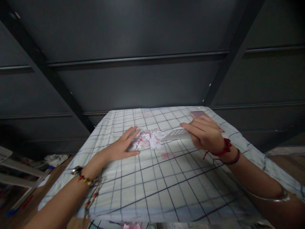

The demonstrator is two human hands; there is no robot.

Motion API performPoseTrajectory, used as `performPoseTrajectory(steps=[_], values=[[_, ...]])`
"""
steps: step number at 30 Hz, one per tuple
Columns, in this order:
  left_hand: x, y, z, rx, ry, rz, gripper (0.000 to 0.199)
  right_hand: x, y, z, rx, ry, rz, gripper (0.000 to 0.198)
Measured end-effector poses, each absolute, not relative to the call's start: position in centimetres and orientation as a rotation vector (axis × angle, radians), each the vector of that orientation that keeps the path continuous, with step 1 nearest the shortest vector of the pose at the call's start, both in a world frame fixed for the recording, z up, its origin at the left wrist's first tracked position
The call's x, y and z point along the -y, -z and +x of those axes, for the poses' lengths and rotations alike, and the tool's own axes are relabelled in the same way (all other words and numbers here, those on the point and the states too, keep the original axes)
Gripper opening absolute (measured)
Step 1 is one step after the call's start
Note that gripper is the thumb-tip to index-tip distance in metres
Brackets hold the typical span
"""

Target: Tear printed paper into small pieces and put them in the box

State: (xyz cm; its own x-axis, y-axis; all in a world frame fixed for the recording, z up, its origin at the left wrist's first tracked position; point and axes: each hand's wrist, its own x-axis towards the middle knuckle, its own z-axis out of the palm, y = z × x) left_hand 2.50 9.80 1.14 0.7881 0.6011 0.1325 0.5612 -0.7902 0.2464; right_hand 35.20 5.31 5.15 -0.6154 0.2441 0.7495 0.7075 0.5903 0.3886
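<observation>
A small heap of torn white and pink paper scraps [149, 139] lies on the checked tablecloth [147, 178]. My left hand [124, 144] rests flat at the left edge of the heap, fingers spread and thumb apart, holding nothing. My right hand [206, 133] is closed around a white slotted spatula [177, 134]. The spatula's flat, slotted blade points left, and its tip reaches the right side of the scraps. Its handle is hidden inside my fist.
Behind my right hand lies a flat pink-edged object [197, 113], partly covered. A dark panelled wall [143, 82] stands at the table's far edge. To the left is a pale chair-like frame [21, 175], with a crumpled patterned bag or cloth [56, 159] on the floor.
</observation>
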Motion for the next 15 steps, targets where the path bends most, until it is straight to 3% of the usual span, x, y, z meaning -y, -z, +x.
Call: performPoseTrajectory(steps=[15], values=[[-9.81, -1.27, 2.51, -0.917, -0.29, 2.789, 0.08, -5.12, -5.66, 35.25, 2.17, 0.982, -0.741, 0.026]])
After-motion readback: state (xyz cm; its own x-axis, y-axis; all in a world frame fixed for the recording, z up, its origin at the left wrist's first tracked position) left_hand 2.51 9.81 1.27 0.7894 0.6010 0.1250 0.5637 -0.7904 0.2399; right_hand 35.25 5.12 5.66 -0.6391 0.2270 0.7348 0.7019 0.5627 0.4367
